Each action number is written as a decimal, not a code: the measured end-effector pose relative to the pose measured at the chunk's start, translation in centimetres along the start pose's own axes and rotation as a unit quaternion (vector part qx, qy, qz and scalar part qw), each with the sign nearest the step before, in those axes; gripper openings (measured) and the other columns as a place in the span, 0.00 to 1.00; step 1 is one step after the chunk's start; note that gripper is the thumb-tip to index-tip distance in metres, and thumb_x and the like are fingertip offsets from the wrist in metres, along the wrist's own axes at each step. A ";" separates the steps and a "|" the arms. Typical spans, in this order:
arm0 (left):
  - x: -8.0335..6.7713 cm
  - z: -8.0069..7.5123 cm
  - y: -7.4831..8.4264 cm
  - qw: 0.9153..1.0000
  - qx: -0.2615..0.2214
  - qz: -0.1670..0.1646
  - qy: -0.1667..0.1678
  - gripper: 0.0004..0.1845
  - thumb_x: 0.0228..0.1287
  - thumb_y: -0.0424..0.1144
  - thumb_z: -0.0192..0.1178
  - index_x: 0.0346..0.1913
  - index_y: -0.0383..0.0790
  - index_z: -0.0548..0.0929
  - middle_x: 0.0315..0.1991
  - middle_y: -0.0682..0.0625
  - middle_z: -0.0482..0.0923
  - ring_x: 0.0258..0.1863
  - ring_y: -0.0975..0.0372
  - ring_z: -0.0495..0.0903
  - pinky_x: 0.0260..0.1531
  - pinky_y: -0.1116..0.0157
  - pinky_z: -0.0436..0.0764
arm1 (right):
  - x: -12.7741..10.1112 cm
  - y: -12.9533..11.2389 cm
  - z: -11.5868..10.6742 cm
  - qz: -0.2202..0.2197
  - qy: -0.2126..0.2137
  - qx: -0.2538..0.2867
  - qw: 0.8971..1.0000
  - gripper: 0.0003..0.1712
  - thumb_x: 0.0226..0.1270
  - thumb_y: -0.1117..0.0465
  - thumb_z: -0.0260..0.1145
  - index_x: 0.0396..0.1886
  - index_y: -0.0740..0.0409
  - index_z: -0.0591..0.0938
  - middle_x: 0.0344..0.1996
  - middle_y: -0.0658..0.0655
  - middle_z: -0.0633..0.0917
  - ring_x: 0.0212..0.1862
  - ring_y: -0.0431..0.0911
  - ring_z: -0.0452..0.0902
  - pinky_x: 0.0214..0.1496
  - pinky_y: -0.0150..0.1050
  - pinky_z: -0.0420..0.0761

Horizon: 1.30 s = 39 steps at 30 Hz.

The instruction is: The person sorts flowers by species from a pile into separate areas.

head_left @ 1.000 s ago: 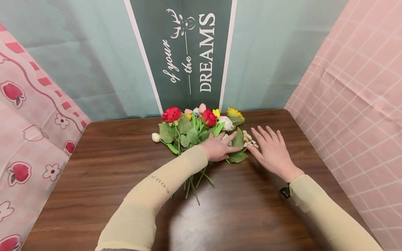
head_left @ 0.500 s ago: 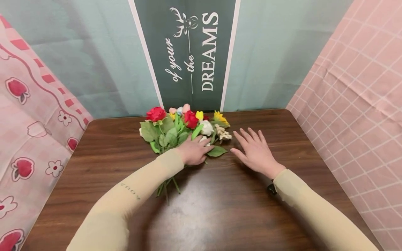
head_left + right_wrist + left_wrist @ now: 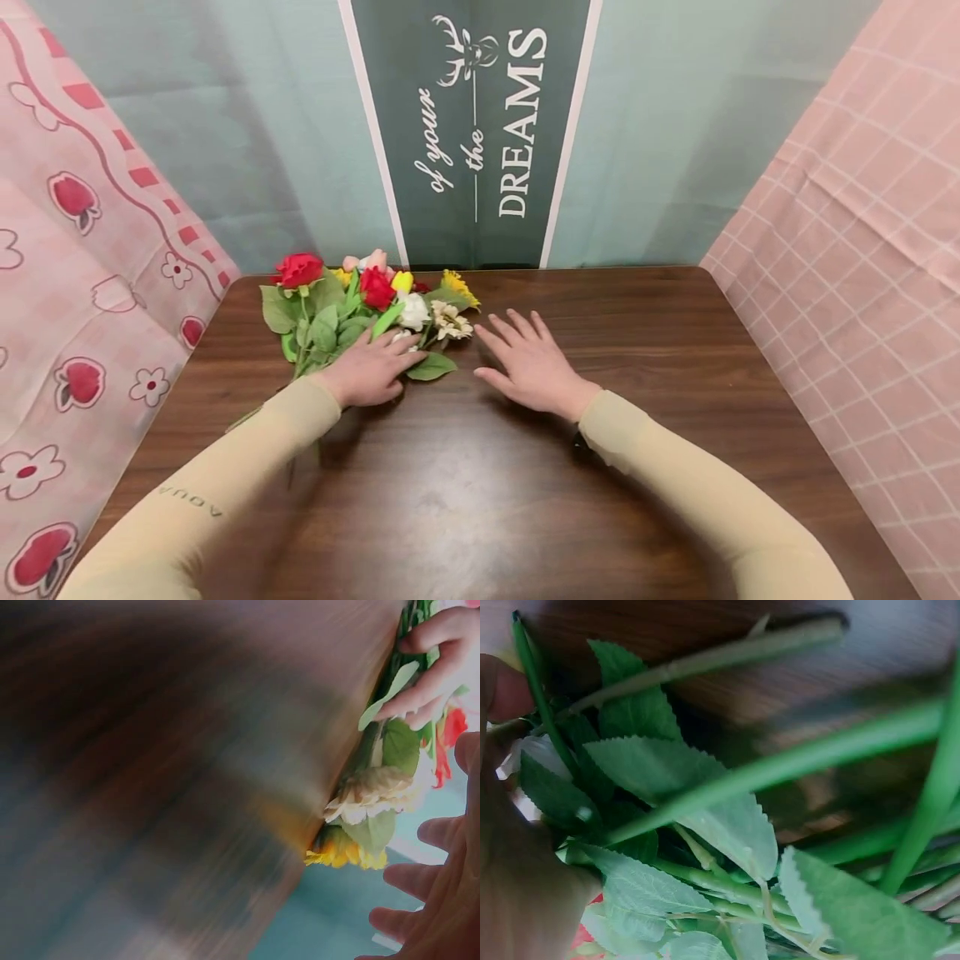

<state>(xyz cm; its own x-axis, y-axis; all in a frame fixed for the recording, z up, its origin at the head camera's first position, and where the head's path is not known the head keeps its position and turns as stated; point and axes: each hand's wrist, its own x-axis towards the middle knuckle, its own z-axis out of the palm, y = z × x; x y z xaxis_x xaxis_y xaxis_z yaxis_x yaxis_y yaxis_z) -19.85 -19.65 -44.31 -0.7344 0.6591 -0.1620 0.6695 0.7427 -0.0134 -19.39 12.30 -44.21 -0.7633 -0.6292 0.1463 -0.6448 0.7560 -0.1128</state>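
Note:
A bunch of artificial flowers [image 3: 352,308] lies at the back left of the brown table [image 3: 637,350], with red roses [image 3: 298,268], a yellow bloom and a cream flower [image 3: 450,321]. My left hand [image 3: 371,371] presses flat on its leaves and stems, fingers fairly straight. In the left wrist view, serrated leaves [image 3: 705,810] and green stems [image 3: 795,761] fill the frame beside my palm [image 3: 510,885]. My right hand [image 3: 528,362] lies flat on the wood with fingers spread, just right of the bunch and apart from it. The blurred right wrist view shows the cream flower [image 3: 371,795] and my right fingers [image 3: 435,900].
A dark green banner [image 3: 480,125] reading "of your the DREAMS" hangs behind the table. Pink apple-print cloth [image 3: 75,275] walls the left side and pink checked cloth [image 3: 862,250] the right. Bare wood stretches across the table's front and right.
The bunch has slid left across the table under my left hand, from below the banner to the back left. My right hand has followed leftward, staying flat beside it.

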 end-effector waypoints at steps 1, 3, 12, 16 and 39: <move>-0.5 0.1 -0.6 1.000 -0.002 -0.006 0.003 0.35 0.67 0.43 0.60 0.77 0.48 0.67 0.80 0.44 0.57 0.77 0.44 0.55 0.73 0.32 0.43 | 0.5 -0.5 0.1 -0.004 -0.001 0.001 1.000 0.43 0.77 0.28 0.44 0.82 0.45 0.60 0.79 0.58 0.62 0.80 0.60 0.48 0.79 0.63 0.42; -1.4 0.4 -1.7 1.000 -0.010 -0.018 0.011 0.36 0.65 0.41 0.61 0.77 0.48 0.68 0.79 0.44 0.57 0.77 0.44 0.55 0.73 0.32 0.42 | 1.4 -1.5 0.2 -0.008 -0.004 0.005 1.000 0.43 0.77 0.28 0.44 0.82 0.44 0.60 0.79 0.57 0.61 0.80 0.59 0.47 0.79 0.63 0.41; -4.1 0.6 -6.0 0.996 -0.040 -0.076 0.012 0.39 0.60 0.35 0.62 0.77 0.44 0.67 0.79 0.39 0.57 0.76 0.40 0.54 0.71 0.29 0.43 | 4.5 -4.7 1.0 -0.026 -0.023 0.009 0.999 0.42 0.77 0.28 0.42 0.83 0.42 0.57 0.79 0.56 0.62 0.80 0.58 0.47 0.79 0.62 0.42; -4.8 0.2 -7.7 0.994 -0.052 -0.099 0.001 0.41 0.57 0.32 0.62 0.77 0.43 0.67 0.79 0.38 0.54 0.76 0.39 0.53 0.69 0.28 0.46 | 5.7 -5.8 1.2 -0.025 -0.035 0.008 0.999 0.42 0.77 0.28 0.41 0.83 0.41 0.57 0.79 0.56 0.61 0.81 0.58 0.46 0.79 0.62 0.42; -7.7 -3.4 -6.9 0.984 -0.083 -0.106 0.118 0.21 0.68 0.35 0.56 0.62 0.48 0.85 0.71 0.43 0.73 0.73 0.42 0.63 0.72 0.32 0.44 | 5.9 -4.8 1.6 -0.023 -0.020 0.013 0.999 0.37 0.80 0.34 0.47 0.79 0.48 0.66 0.75 0.54 0.69 0.77 0.53 0.58 0.79 0.51 0.54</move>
<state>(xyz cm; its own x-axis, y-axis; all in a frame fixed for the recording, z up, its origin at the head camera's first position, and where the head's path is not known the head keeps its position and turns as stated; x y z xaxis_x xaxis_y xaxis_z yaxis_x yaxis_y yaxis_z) -19.20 -29.41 -39.57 -0.8737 0.4828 0.0602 0.4863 0.8622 0.1421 -20.88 4.64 -44.35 -0.7332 -0.6707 0.1117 -0.6799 0.7213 -0.1320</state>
